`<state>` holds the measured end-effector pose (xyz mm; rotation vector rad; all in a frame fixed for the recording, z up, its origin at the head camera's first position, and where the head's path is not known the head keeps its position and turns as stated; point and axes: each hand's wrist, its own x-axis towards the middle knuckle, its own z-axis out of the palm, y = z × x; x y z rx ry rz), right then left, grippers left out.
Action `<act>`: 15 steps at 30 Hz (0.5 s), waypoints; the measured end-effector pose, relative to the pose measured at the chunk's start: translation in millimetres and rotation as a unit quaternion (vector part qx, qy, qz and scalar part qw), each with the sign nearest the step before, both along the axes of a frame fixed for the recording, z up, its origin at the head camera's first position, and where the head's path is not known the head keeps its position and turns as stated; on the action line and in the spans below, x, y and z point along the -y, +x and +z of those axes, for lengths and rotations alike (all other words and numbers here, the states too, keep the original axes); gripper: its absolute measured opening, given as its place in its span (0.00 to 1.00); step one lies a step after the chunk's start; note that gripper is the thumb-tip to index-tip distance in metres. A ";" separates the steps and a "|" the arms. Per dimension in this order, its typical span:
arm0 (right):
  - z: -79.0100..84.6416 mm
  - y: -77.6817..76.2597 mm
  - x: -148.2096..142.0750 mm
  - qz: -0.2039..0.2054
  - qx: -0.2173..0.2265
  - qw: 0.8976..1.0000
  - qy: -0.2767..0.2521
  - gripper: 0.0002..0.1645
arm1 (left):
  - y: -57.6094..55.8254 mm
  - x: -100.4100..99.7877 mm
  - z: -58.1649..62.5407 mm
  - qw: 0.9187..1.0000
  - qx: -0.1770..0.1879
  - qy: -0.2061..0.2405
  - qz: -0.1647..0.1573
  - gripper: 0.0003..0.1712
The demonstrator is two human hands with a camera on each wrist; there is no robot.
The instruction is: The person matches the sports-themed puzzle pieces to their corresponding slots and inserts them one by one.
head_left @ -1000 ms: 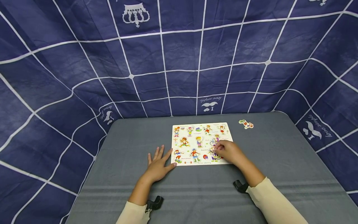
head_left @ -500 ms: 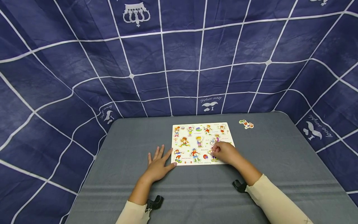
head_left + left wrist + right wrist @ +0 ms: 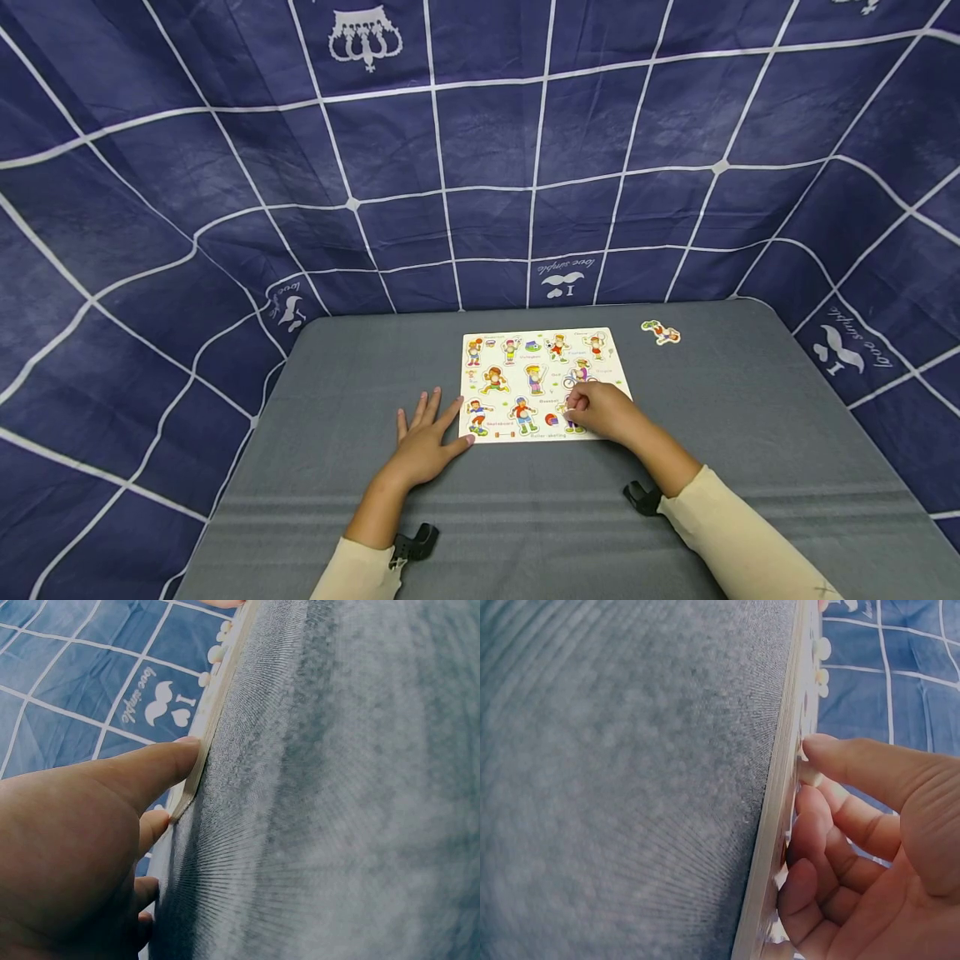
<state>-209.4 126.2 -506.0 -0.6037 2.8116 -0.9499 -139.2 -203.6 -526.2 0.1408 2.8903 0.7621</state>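
Observation:
A white wooden peg puzzle board (image 3: 517, 381) with printed sports figures lies on the grey table. My left hand (image 3: 423, 450) is spread beside its near left corner, thumb and index finger touching the edge; the left wrist view shows the thumb (image 3: 169, 759) on the rim. Over the near right part of the board is my right hand (image 3: 606, 410), its thumb and fingers pinching the pale knob (image 3: 808, 774) of a puzzle piece (image 3: 574, 427). That piece is mostly hidden under the fingers. Other pieces, such as the roller skater (image 3: 523, 415), sit in the board.
One loose puzzle piece (image 3: 661, 332) lies on the grey tabletop (image 3: 360, 367), beyond the board's far right corner. A blue cloth (image 3: 487, 217) with white grid lines rises behind and at both sides of the table. Each wrist wears a black camera.
My right hand has shifted slightly left with the pinched puzzle piece, then stayed nearly still over the near right part of the board. The left hand has not moved.

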 end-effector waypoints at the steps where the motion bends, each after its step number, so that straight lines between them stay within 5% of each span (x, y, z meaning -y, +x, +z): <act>1: 0.0 0.1 0.0 -0.001 0.001 1.000 -0.001 0.11 | 0.1 0.0 0.0 1.000 0.000 0.000 0.000 0.42; 8: -0.6 0.5 -1.6 -0.006 -0.009 1.000 -0.016 0.08 | 0.6 -0.2 0.9 1.000 0.001 0.002 0.001 0.42; 15: 3.1 -1.0 -9.9 -0.017 -0.027 0.995 -0.094 0.03 | 0.5 -0.5 0.9 1.000 0.001 0.002 0.001 0.42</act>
